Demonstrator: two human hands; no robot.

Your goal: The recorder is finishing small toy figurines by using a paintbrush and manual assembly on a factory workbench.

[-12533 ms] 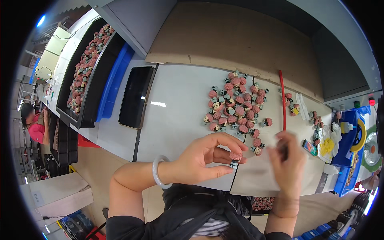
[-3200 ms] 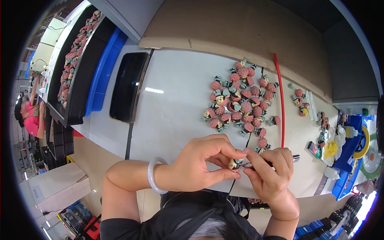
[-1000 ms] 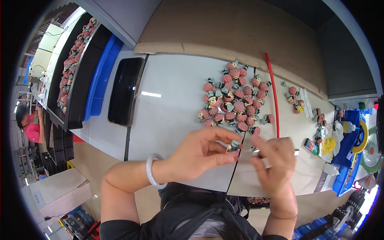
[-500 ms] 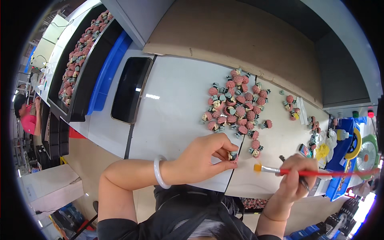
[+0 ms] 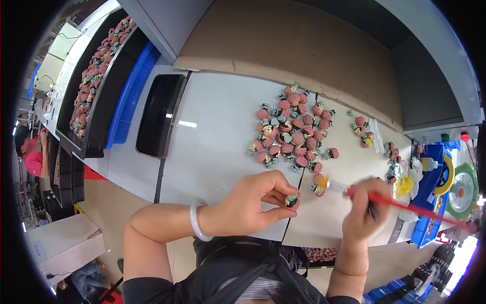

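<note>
My left hand (image 5: 255,200), with a pale bangle at its wrist, pinches a small figurine (image 5: 292,202) with pink curly hair and a dark body between thumb and fingers. My right hand (image 5: 365,207) is closed around the red handle of a paintbrush (image 5: 400,205) and is smeared by motion. A thin dark tool (image 5: 373,212) also shows in that hand, its kind unclear. The brush's yellowish bristles are beside a loose figurine (image 5: 318,190), to the right of the held one. Whether they touch it I cannot tell. Beyond both hands lies a cluster of similar figurines (image 5: 298,136).
A dark phone (image 5: 161,116) lies on the white table (image 5: 217,126). To the left stand a blue tray (image 5: 132,96) and a black crate (image 5: 109,101) full of figurines. At the right are a blue bin (image 5: 428,223) and a green fan (image 5: 461,188). Another person (image 5: 34,154) sits far left.
The brush tip has risen away from me toward the loose figurine, and its handle now slants down to the right. My left hand still pinches its figurine. The whole view has shifted slightly.
</note>
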